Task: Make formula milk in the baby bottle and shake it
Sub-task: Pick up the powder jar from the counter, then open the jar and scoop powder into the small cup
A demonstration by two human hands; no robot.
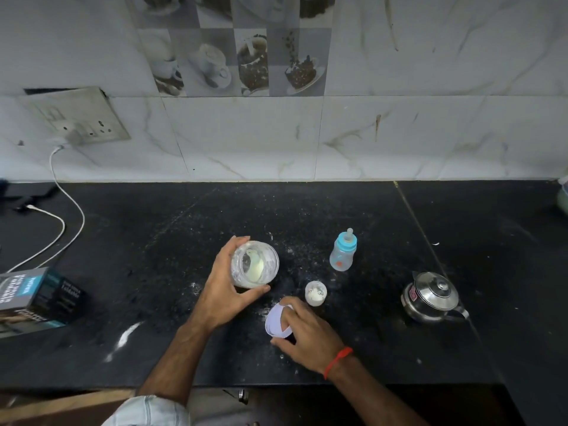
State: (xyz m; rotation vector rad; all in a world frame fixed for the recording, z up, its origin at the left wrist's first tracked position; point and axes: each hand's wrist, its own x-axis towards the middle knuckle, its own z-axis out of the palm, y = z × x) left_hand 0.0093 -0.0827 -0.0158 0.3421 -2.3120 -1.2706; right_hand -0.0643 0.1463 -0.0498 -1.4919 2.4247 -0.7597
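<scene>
Near the middle of the black stone counter [153, 241], the small clear baby bottle with a blue collar and teat [343, 253] stands upright, capped and seemingly empty.

Formula making looks barely begun: the left hand [224, 290] grips the open clear powder jar [255, 264], the right hand [304, 330] holds its white lid [276, 322] beside a small powder-filled white cup [315, 293]; the steel kettle [430, 296] waits toward the right edge.

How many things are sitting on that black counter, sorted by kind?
Jars: 1, the clear powder jar, gripped by the left hand
Lids: 1, the white lid, under the right hand
Baby bottles: 1, the baby bottle
Small cups: 1, the small white cup
Kettles: 1, the steel kettle
Boxes: 1, the box
Cables: 1, the white cable
Total: 7
</scene>
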